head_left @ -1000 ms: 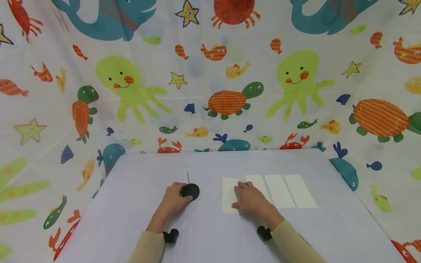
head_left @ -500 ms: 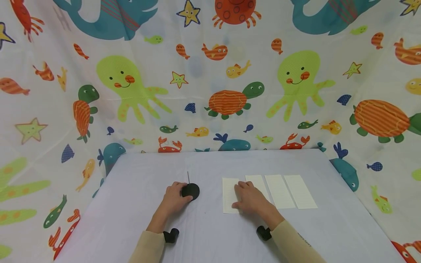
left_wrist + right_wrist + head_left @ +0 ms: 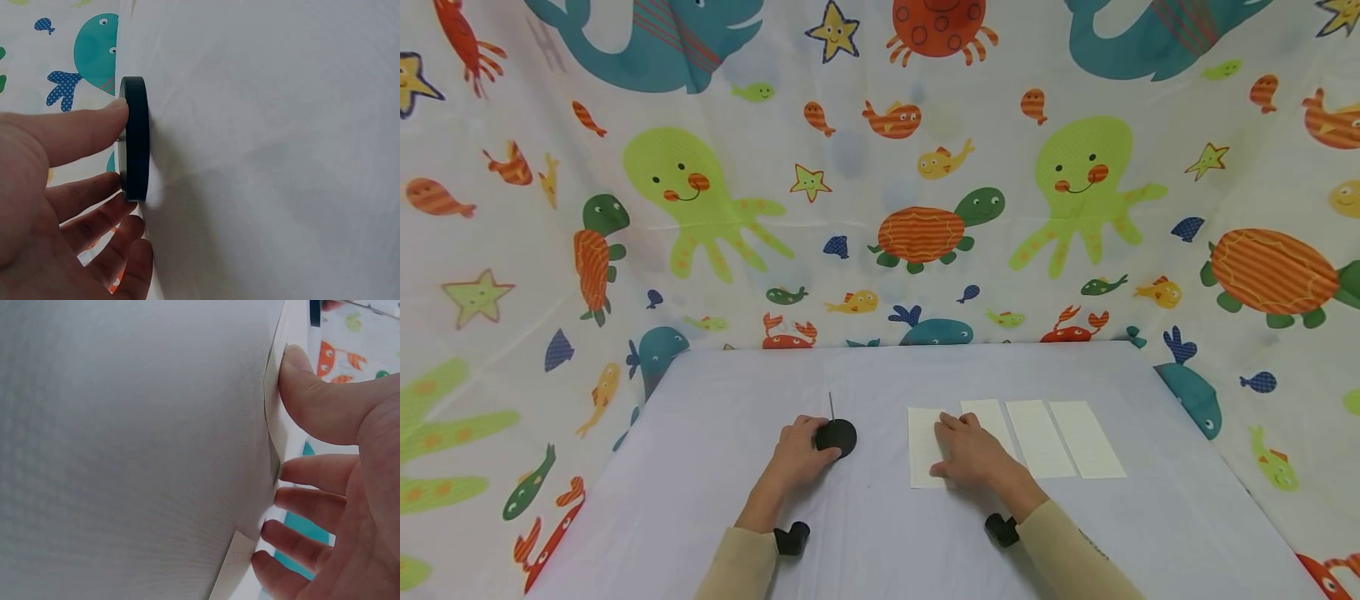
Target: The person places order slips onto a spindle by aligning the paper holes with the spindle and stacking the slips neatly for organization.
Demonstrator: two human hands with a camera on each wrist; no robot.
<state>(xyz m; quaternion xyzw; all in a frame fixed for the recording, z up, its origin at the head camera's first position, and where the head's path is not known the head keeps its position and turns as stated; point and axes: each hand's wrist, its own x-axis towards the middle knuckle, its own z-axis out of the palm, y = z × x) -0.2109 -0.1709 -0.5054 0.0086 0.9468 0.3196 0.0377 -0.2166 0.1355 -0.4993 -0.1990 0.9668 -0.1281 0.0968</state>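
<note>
In the head view my left hand (image 3: 801,452) holds the edge of a receipt spike with a round black base (image 3: 837,437) and a thin metal spike (image 3: 831,405). The left wrist view shows the base (image 3: 139,139) edge-on between thumb and fingers. My right hand (image 3: 976,454) rests on the leftmost white paper slip (image 3: 923,448), thumb and fingertips spread on it. In the right wrist view that slip (image 3: 273,403) bows slightly off the table under the thumb. Beside it lie more slips: one (image 3: 983,412) partly behind the hand, then another (image 3: 1039,437) and the rightmost one (image 3: 1086,439).
A white cloth covers the table (image 3: 880,542). Behind and around it hangs a curtain (image 3: 842,183) printed with sea animals. A black wrist camera (image 3: 792,538) sits at the left wrist, and another black camera (image 3: 1002,530) at the right one.
The head view has shifted very slightly. Both hands, the receipt spike and the slips stay in place.
</note>
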